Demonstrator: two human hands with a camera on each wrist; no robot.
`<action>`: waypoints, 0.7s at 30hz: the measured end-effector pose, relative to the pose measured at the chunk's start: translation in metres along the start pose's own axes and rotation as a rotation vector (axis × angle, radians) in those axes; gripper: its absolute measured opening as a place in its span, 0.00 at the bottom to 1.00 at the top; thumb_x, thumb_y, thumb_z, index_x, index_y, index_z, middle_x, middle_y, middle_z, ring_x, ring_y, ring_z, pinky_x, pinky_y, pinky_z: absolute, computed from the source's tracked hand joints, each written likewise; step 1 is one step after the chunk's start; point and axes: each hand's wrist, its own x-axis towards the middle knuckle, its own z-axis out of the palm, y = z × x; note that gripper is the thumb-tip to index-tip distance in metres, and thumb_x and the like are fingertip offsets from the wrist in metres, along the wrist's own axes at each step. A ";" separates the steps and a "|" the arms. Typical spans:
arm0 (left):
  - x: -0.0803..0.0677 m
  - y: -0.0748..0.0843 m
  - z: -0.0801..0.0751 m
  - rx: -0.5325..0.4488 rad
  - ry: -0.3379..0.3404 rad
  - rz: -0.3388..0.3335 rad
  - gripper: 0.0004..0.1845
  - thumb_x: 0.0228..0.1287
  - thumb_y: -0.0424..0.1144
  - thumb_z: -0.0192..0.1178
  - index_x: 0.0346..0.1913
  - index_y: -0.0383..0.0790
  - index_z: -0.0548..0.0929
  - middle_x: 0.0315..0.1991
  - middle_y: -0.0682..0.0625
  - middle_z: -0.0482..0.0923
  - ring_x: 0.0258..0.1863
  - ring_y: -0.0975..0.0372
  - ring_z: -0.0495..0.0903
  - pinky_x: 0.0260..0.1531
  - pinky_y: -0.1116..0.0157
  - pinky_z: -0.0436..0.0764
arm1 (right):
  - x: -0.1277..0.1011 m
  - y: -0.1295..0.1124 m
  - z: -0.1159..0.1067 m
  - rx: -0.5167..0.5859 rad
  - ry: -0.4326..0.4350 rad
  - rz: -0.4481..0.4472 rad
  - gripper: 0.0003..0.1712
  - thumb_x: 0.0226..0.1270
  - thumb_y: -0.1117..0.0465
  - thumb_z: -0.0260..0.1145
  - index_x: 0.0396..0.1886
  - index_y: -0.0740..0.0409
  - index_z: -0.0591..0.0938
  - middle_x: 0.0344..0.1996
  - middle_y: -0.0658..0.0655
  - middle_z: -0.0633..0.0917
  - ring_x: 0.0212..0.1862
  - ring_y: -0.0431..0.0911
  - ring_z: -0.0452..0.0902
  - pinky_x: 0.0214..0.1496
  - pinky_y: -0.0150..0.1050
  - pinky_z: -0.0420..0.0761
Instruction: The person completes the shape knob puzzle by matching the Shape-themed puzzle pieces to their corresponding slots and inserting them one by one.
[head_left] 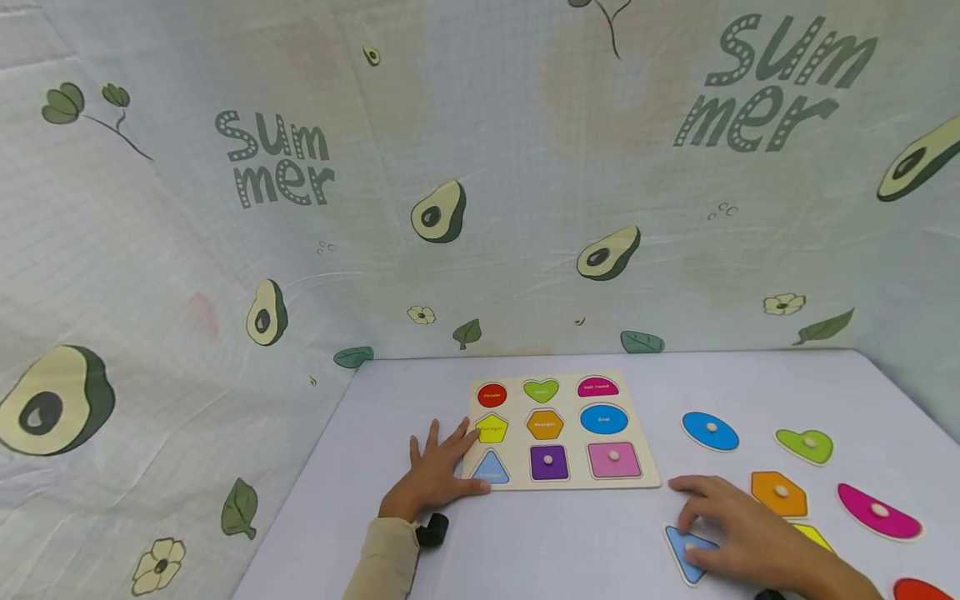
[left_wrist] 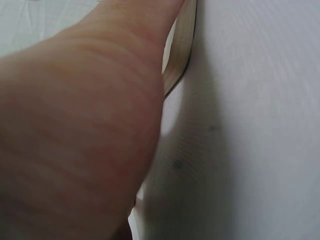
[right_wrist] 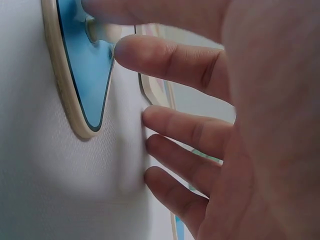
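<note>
One board [head_left: 652, 479], two pieces seated; six loose pieces beside it; my left hand [head_left: 435, 475] lies flat, fingers spread, on the board's edge; my right hand [head_left: 738, 525] pinches the blue triangle's [head_left: 684, 557] knob on the table [head_left: 562, 542].

The light blue wooden triangle piece [head_left: 686, 552] lies flat on the white table, well to the right of the board and near the front edge. It has a pale wooden rim and a small round peg on its top, seen from close in the right wrist view [right_wrist: 85, 60]. The wooden shape puzzle board [head_left: 648, 475] lies flat in the middle of the table. Its triangle slot [head_left: 491, 468], at the lower left corner, shows a blue printed triangle and no piece in it.
</note>
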 end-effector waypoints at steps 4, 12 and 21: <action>-0.001 0.001 0.000 0.002 0.000 0.000 0.54 0.47 0.72 0.68 0.78 0.61 0.61 0.80 0.58 0.48 0.78 0.39 0.32 0.66 0.32 0.25 | 0.000 0.001 0.000 0.019 -0.001 -0.006 0.11 0.55 0.41 0.76 0.26 0.25 0.79 0.62 0.56 0.76 0.59 0.57 0.70 0.55 0.63 0.78; -0.001 0.002 -0.001 0.010 0.005 0.003 0.54 0.47 0.73 0.67 0.78 0.62 0.61 0.80 0.59 0.48 0.78 0.39 0.31 0.66 0.31 0.25 | 0.002 0.000 0.000 -0.027 0.048 -0.003 0.10 0.58 0.37 0.73 0.25 0.24 0.78 0.59 0.50 0.79 0.58 0.52 0.72 0.55 0.59 0.80; -0.003 0.003 -0.002 0.003 0.003 -0.002 0.54 0.47 0.72 0.68 0.78 0.60 0.62 0.80 0.57 0.48 0.78 0.39 0.32 0.66 0.32 0.25 | 0.006 -0.003 0.004 0.067 0.154 0.092 0.08 0.61 0.45 0.74 0.31 0.33 0.81 0.49 0.42 0.84 0.54 0.49 0.78 0.54 0.53 0.82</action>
